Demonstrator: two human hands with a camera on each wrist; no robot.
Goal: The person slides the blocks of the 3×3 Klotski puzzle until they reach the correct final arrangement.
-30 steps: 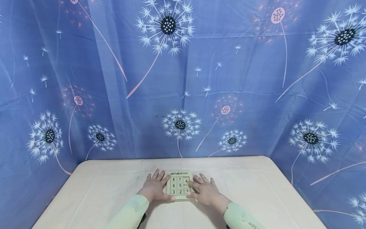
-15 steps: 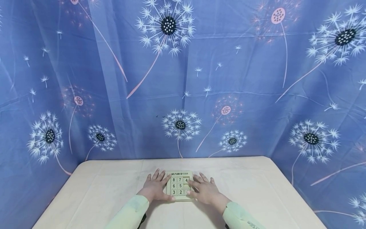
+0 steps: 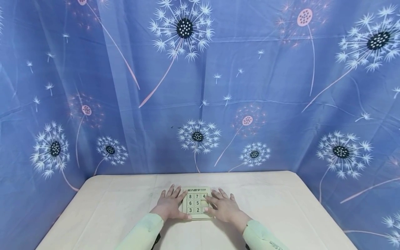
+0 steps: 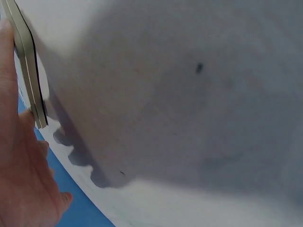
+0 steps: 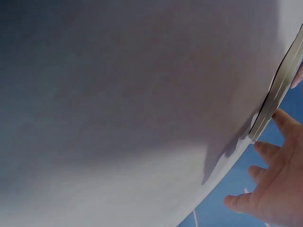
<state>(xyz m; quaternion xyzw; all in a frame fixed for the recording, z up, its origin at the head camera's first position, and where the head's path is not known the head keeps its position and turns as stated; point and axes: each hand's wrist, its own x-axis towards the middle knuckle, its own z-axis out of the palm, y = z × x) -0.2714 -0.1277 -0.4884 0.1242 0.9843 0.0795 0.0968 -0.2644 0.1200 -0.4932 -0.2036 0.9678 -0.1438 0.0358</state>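
**Number board point(image 3: 200, 216) lies flat on the worktop point(image 3: 265, 198), lower middle of the frame**

The step in hand looks like sliding the number tiles point(image 3: 190, 196), and it should go best with the left hand point(image 3: 170, 205) as anchor: light pressure at the board's left edge is probably enough to stop it creeping. The right hand point(image 3: 225, 209) would do well to push one tile at a time, level and straight along its row or column, since a slanted push could jam it against a neighbour.

Neither hand is clenched or grasping. The left fingers are spread, index and thumb touching the board's left side; the right fingers are extended too, index and thumb reaching over the right column.

The board is pale greenish cream, roughly square, with dark printed characters point(image 3: 194, 190) along its top. Its tiles carry dark digits: 8, 7, 4 in the upper row, 6 and 5 in the middle, 3 and 2 below. The middle right space seems bare, though the right hand partly covers that column and the lower right digit cannot be read. Both wrist views show the slim side, a seam running along it.
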